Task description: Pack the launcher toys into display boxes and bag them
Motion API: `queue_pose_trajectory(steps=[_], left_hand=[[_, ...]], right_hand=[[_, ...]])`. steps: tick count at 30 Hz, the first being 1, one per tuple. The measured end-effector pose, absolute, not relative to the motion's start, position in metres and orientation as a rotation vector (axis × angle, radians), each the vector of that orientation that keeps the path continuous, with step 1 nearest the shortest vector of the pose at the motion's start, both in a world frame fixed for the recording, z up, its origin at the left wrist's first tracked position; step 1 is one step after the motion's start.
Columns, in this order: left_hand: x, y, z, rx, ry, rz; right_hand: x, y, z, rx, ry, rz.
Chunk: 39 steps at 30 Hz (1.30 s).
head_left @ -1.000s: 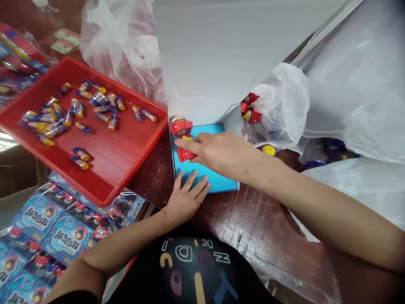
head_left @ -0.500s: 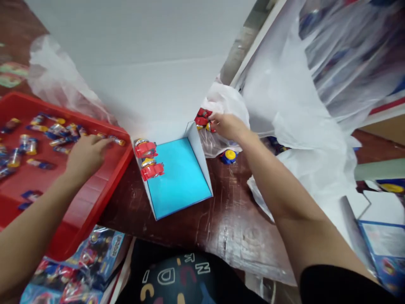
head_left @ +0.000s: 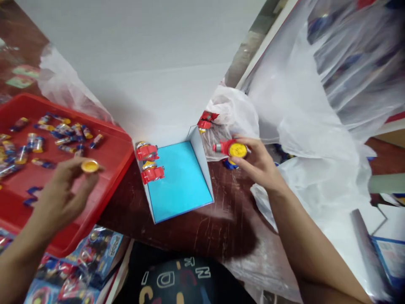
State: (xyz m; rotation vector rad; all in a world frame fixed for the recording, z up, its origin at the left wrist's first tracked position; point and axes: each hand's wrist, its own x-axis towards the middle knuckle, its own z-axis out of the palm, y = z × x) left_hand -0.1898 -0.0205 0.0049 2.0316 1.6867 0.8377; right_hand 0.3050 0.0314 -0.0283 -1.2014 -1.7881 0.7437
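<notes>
My left hand (head_left: pixel 68 190) pinches a small piece with a round yellow end (head_left: pixel 90 166) over the right part of the red tray (head_left: pixel 109 169). To the right of the open box, my right hand (head_left: pixel 257 162) holds a red toy with a yellow disc (head_left: pixel 237 150) between thumb and fingers. Between the hands stands the box with its light blue inner panel (head_left: pixel 179 181). Two red toys (head_left: pixel 152 173) sit along its left wall. Partly hidden beneath my right hand is a blue toy (head_left: pixel 230 164) on the table.
Small blue and yellow cylinders (head_left: pixel 38 144) lie in the tray. More red toys (head_left: pixel 204 122) rest by a white plastic bag (head_left: pixel 236 107) behind the box. Packaged toys (head_left: pixel 101 249) are at the lower left. White plastic sheeting (head_left: pixel 303 126) covers much of the right side.
My right hand has come down and toward me from the pile with a red toy. My left hand has lifted a small piece from the tray and moved nearer my body.
</notes>
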Motion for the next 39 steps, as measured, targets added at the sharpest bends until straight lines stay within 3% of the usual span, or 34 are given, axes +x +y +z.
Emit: queue_pose_trajectory(steps=[3, 8, 18, 21, 26, 32, 36, 39], left_hand=[[-0.127, -0.077, 0.009, 1.939, 1.266, 0.652], [-0.063, -0.098, -0.009, 1.735, 0.998, 0.643], [-0.054, -0.114, -0.037, 2.287, 1.291, 0.970], [-0.061, -0.107, -0.037, 2.217, 1.215, 0.886], [-0.071, -0.102, -0.024, 2.000, 1.117, 0.726], [-0.066, -0.117, -0.041, 2.691, 1.081, 1.141], [-0.072, -0.114, -0.042, 2.502, 1.142, 1.200], [-0.076, -0.109, -0.028, 2.136, 1.224, 0.992]], right_hand=[[0.262, -0.026, -0.014, -0.932, -1.737, 1.030], [0.193, -0.059, -0.011, -0.682, -1.934, 0.910], [0.174, -0.083, -0.023, -0.911, -1.866, 0.841], [0.191, -0.081, -0.015, -0.898, -2.078, 0.922], [0.215, -0.075, -0.010, -0.839, -2.263, 0.733], [0.198, -0.084, -0.017, -1.407, -1.667, 1.311], [0.203, -0.078, -0.009, -1.250, -1.670, 1.470], [0.207, -0.073, 0.000, -1.222, -1.769, 1.335]])
